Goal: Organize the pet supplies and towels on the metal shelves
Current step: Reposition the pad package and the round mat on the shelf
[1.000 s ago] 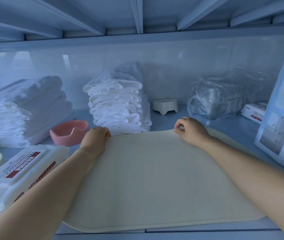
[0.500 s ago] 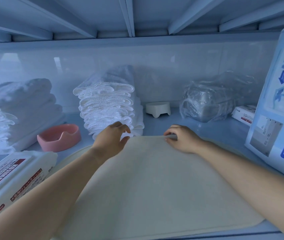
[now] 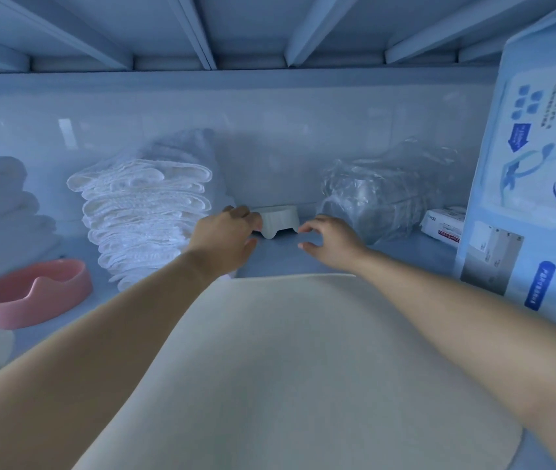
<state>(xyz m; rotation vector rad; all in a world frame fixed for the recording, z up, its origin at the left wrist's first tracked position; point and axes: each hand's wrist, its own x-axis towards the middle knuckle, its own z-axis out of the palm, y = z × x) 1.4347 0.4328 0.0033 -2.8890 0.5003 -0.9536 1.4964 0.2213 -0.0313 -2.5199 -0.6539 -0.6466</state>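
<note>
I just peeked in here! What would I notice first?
Two bare arms reaching in: the left hand touches a small white bowl at the back, the right hand open beside it. A big cream mat lies in front, a pink bowl at left.

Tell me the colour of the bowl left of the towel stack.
Pink bowl, clearest in the head view.

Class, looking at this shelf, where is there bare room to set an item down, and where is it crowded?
Free: the shelf strip between the cream mat and the small white bowl, though both hands reach over it. A smaller patch lies between the pink bowl and the middle towel stack. Crowded: the back right, around the plastic-wrapped bundle.
</note>
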